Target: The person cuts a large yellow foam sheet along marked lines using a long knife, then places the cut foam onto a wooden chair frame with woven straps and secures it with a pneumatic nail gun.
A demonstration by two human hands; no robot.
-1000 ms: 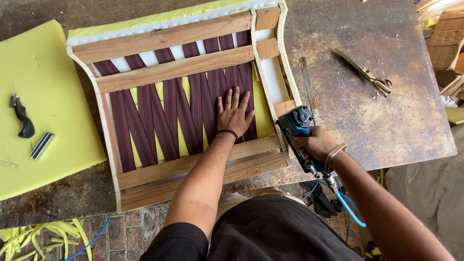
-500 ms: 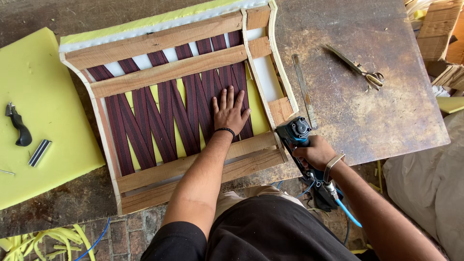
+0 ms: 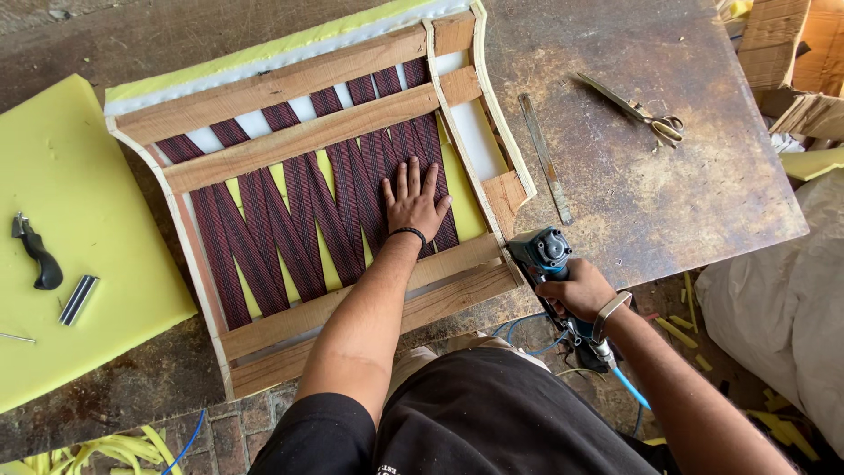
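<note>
A wooden seat frame [image 3: 290, 138] lies on the worktable, strung with dark red webbing straps [image 3: 264, 230] over yellow foam. My left hand [image 3: 413, 204] presses flat on the straps near the frame's right side, fingers spread, a black band on the wrist. My right hand [image 3: 580, 292] grips a blue pneumatic staple gun [image 3: 538, 253], its nose against the frame's near right corner. A blue air hose [image 3: 629, 390] runs off the gun toward me.
A yellow foam slab [image 3: 79, 264] at the left carries a black-handled tool [image 3: 37, 255] and a small metal strip [image 3: 77, 299]. On the worn table [image 3: 642, 185] lie scissors [image 3: 635, 109] and a metal ruler [image 3: 543, 158]. White sacks [image 3: 782, 308] stand at the right.
The staple gun in my right hand has slid a little lower along the frame's right corner. My left hand stays flat on the straps.
</note>
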